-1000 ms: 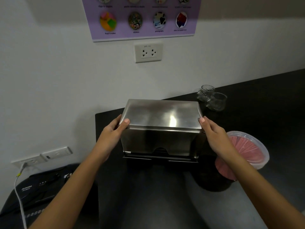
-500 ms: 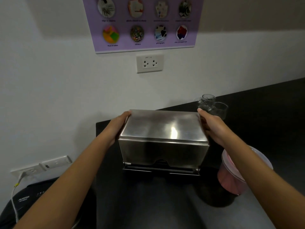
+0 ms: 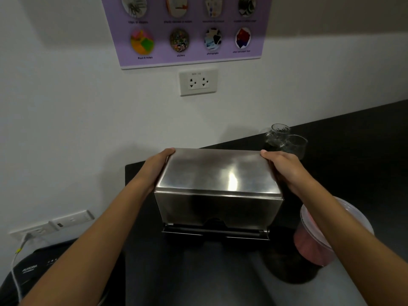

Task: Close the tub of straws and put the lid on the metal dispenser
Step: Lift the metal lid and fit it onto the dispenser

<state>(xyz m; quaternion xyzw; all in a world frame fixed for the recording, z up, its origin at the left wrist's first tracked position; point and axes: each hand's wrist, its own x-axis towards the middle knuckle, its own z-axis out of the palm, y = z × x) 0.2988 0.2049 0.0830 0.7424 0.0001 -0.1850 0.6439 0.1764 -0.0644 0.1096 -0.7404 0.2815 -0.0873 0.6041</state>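
I can't see my fingers behind the dispenser [image 3: 218, 208]. My right forearm hides part of the tub [image 3: 318, 246]. The poster [image 3: 187, 40] is cut off above, its captions blurred.

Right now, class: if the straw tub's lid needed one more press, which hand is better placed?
Right hand: it grips the dispenser side nearest the tub; left hand is opposite.

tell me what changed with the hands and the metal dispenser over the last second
Both hands slid back along the metal dispenser: a second ago they pinched the lid's front corners; now the left hand and right hand press flat on its two sides, reaching the rear corners. The dispenser lid stayed on, the closed tub of straws remained at the right, and the glass cups stayed behind.
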